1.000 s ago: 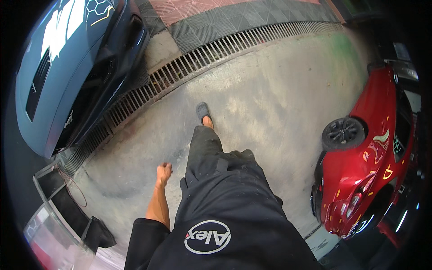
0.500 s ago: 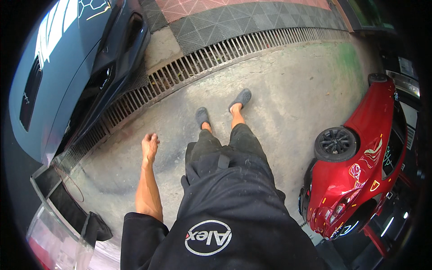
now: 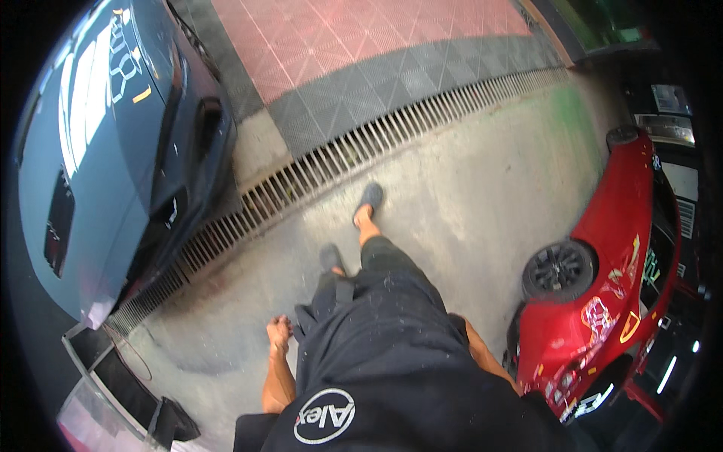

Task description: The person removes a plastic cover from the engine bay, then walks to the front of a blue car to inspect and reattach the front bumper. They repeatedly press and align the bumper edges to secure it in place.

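My left hand [image 3: 279,332] hangs beside my black shorts, above the concrete floor [image 3: 467,226]. Its fingers are curled in, and I see nothing in them. On the other side my right forearm [image 3: 488,355] shows at the edge of my black shirt [image 3: 392,354]. The right hand itself is hidden behind my clothing. Below me are my two feet in dark clogs, the right clog [image 3: 369,197] ahead of the left clog [image 3: 330,258]. Neither arm touches the cars around me.
A grey-blue car [image 3: 113,166] stands at the left, its front near a slatted floor drain [image 3: 354,154]. Beyond lie red and grey floor tiles [image 3: 361,38]. To the right is a red car [image 3: 602,264] with a black wheel. A dark-framed cart [image 3: 113,377] stands at lower left.
I have stepped forward, bringing the drain and tiles closer. My left hand has swung back toward my hip. The right forearm has come into view, and the right foot now leads.
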`<action>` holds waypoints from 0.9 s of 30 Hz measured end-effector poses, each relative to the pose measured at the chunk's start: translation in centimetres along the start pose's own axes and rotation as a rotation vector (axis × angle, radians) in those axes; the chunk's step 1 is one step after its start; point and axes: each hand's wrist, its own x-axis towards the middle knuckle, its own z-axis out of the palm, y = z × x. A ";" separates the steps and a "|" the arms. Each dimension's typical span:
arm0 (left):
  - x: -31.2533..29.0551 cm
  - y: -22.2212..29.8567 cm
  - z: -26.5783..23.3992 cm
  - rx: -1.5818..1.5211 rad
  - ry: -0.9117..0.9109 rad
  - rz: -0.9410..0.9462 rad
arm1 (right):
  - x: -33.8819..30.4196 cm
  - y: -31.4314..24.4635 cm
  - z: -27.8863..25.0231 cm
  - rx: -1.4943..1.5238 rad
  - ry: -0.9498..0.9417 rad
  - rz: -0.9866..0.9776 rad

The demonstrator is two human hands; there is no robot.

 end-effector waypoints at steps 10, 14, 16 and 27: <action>2.1 23.3 7.6 -0.041 -0.004 0.228 | 10.7 -18.1 -6.0 -0.432 0.187 -0.075; 1.4 32.9 10.8 0.021 -0.008 0.395 | 15.9 -16.2 -9.0 -0.311 0.249 -0.080; 2.1 35.4 12.0 0.025 -0.008 0.434 | 17.2 -18.1 -9.2 -0.202 0.249 -0.071; 16.8 35.6 17.1 0.234 -0.181 0.189 | 29.3 -19.7 -10.8 0.011 0.332 0.062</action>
